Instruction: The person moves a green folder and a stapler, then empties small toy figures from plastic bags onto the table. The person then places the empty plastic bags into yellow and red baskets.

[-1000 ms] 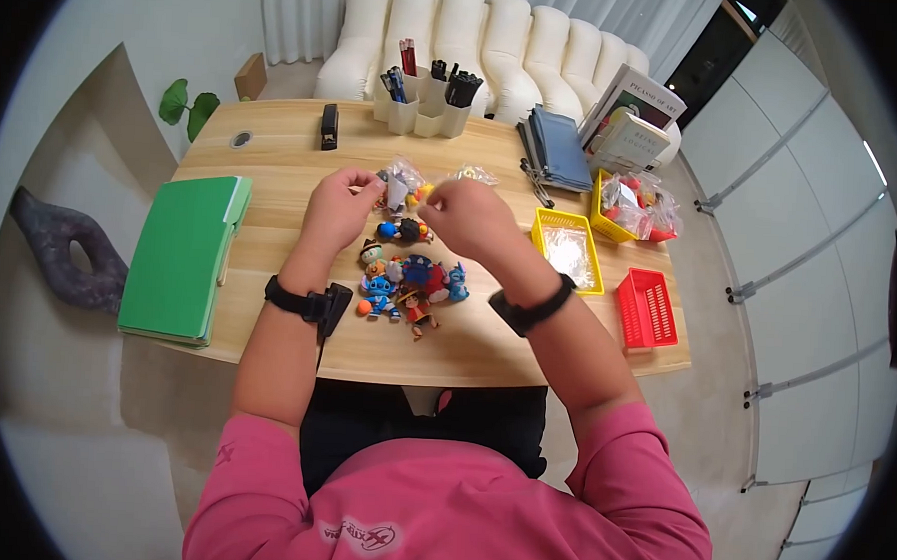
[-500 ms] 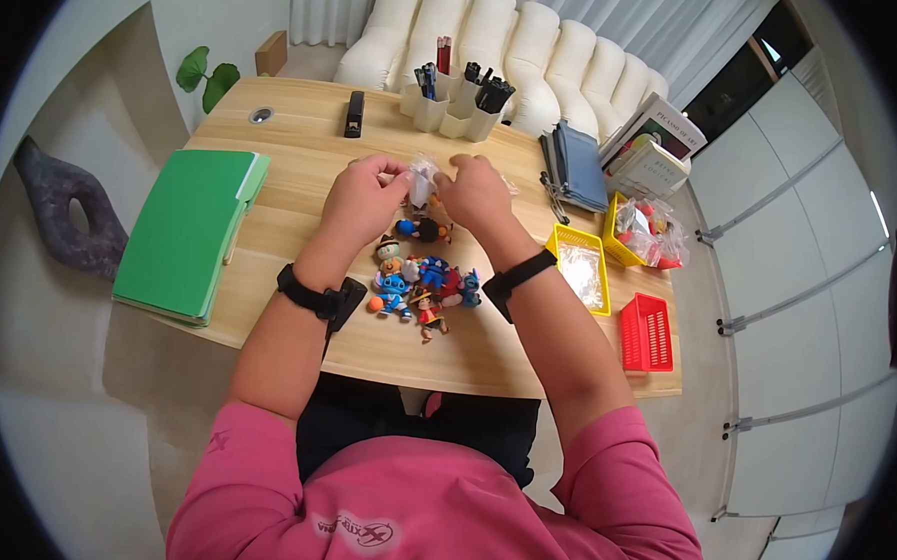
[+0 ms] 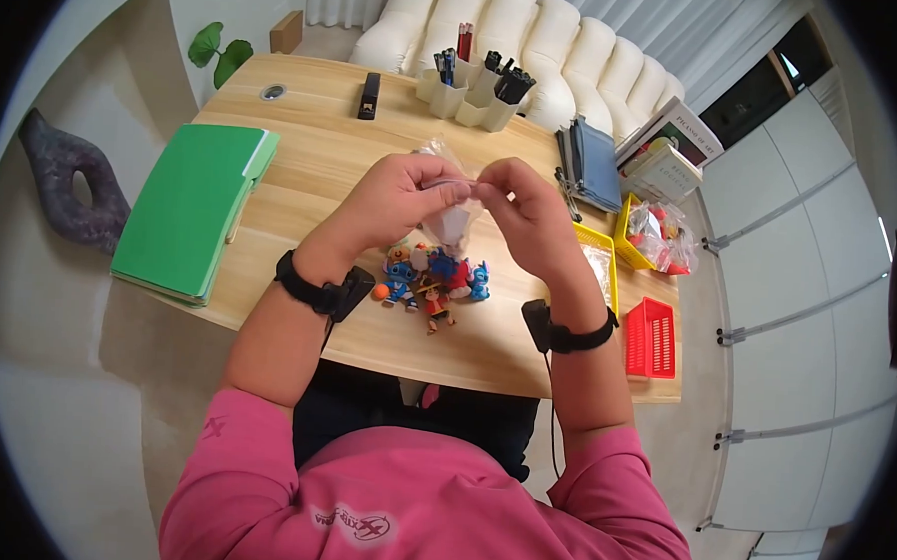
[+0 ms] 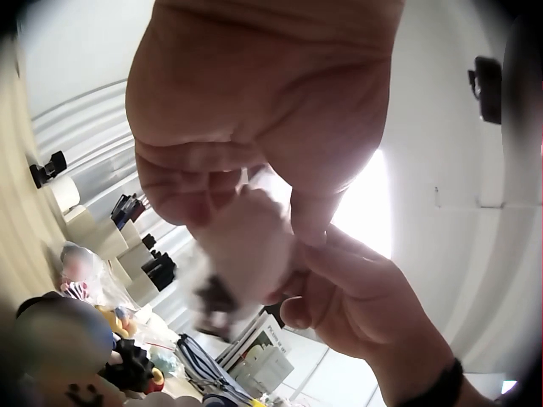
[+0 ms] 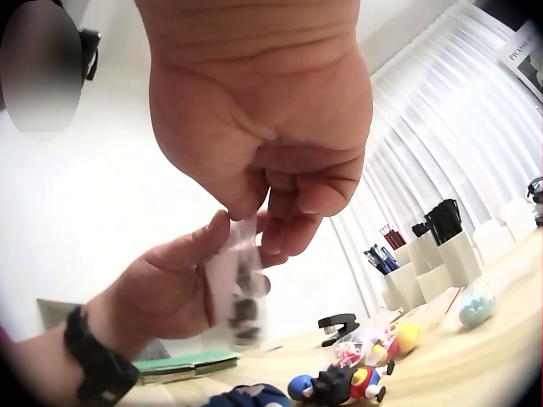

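Observation:
A clear plastic bag [image 3: 454, 223] hangs from both hands above the table, and a small whitish figure with a dark lower part shows through it. My left hand [image 3: 392, 199] pinches the bag's top edge between thumb and fingers. Right beside it, my right hand [image 3: 531, 222] pinches the same edge, fingertips nearly meeting the left ones. In the right wrist view the bag [image 5: 244, 288] dangles below the thumb. Under the hands lie several toy figures, among them a blue big-eared one [image 3: 401, 278] and one in a straw hat [image 3: 434, 304].
To the right stand a yellow basket [image 3: 614, 287] of clear bags, another yellow basket [image 3: 630, 250] of bagged items and a red basket [image 3: 651, 339]. A green folder [image 3: 186, 209] lies left. Behind are a stapler [image 3: 369, 96], pen holders [image 3: 473, 106] and blue folders [image 3: 589, 166].
Both hands have come together on the bag and lifted it nearer the body, over the figures. Before, the right hand was apart from the left. The head view has shifted slightly.

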Available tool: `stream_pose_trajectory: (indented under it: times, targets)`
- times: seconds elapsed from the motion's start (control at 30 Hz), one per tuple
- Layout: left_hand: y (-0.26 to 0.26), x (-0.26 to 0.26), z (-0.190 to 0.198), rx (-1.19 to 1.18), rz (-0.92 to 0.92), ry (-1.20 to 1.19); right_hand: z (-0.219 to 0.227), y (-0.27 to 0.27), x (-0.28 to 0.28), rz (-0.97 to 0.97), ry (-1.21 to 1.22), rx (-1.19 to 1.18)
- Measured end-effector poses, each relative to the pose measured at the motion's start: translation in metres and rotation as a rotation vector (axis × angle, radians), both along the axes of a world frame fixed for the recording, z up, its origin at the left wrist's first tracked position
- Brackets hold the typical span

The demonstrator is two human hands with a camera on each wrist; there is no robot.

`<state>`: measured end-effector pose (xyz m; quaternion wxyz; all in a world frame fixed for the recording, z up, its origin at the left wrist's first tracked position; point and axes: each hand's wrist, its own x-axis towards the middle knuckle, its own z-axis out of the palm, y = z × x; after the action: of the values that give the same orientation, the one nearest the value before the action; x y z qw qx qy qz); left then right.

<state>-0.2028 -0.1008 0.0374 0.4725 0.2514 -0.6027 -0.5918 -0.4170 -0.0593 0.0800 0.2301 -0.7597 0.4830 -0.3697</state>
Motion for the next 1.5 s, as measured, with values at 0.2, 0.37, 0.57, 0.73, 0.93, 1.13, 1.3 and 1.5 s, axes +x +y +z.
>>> stream_pose_trajectory:
  times: [0.2,0.37,0.57,0.73,0.93,1.13,1.3,1.5]
  targets:
    - [0.01,-0.01,-0.001,0.041,-0.022,-0.089,-0.043,0.029,-0.012,0.161,-0.543,0.361]
    - [0.014,-0.016,-0.001,0.164,-0.06,-0.079,-0.055,0.027,-0.038,0.172,-0.634,0.48]
    - [0.01,-0.017,-0.011,0.056,-0.108,-0.095,-0.063,0.024,-0.05,0.091,-0.835,0.499]
    - [0.008,-0.019,-0.021,0.1,-0.103,-0.019,-0.064,0.021,-0.054,0.181,-0.98,0.52]
    - [0.01,-0.023,-0.017,0.243,-0.152,0.078,-0.058,0.029,-0.046,0.301,-1.231,0.61]
    - [0.007,-0.023,-0.023,-0.039,0.003,0.019,-0.066,0.025,-0.046,0.217,-1.161,0.517]
    - [0.002,-0.026,-0.023,-0.147,-0.011,0.016,-0.063,0.024,-0.046,0.013,-0.938,0.384]
    - [0.002,-0.024,-0.019,-0.113,-0.045,-0.104,-0.06,0.025,-0.047,0.027,-0.865,0.383]
